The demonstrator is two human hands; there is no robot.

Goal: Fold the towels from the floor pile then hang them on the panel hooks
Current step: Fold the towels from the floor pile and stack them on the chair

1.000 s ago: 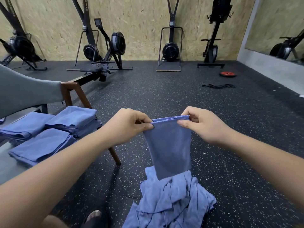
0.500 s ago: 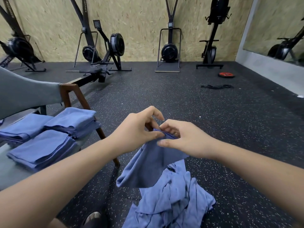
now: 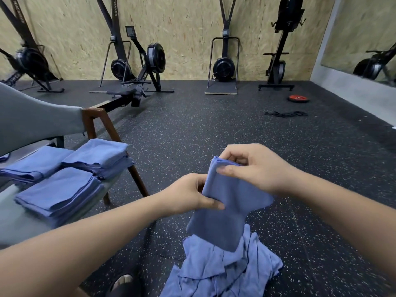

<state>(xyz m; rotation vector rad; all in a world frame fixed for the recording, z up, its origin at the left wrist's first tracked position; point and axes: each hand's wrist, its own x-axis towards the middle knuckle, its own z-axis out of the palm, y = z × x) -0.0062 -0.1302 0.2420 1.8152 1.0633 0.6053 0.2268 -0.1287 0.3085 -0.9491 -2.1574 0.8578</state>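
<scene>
1. Towel (image 3: 222, 213), blue and partly folded, is held up over the floor pile (image 3: 225, 273), its lower edge overlapping the pile in the head view.
2. Its top corner is pinched between thumb and curled fingers of the right hand (image 3: 259, 168); its left edge is pinched lower down by the left hand (image 3: 188, 197).
3. Left fingertips are hidden behind the cloth; the pile is cut off by the bottom edge; folded towels (image 3: 64, 189) are stacked on a bench (image 3: 17, 228) at left.

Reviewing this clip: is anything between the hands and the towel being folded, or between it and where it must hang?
Nothing visible. The left hand and right hand both pinch the blue towel, which hangs over the floor pile. No panel hooks are in view, so that path cannot be judged.
</scene>
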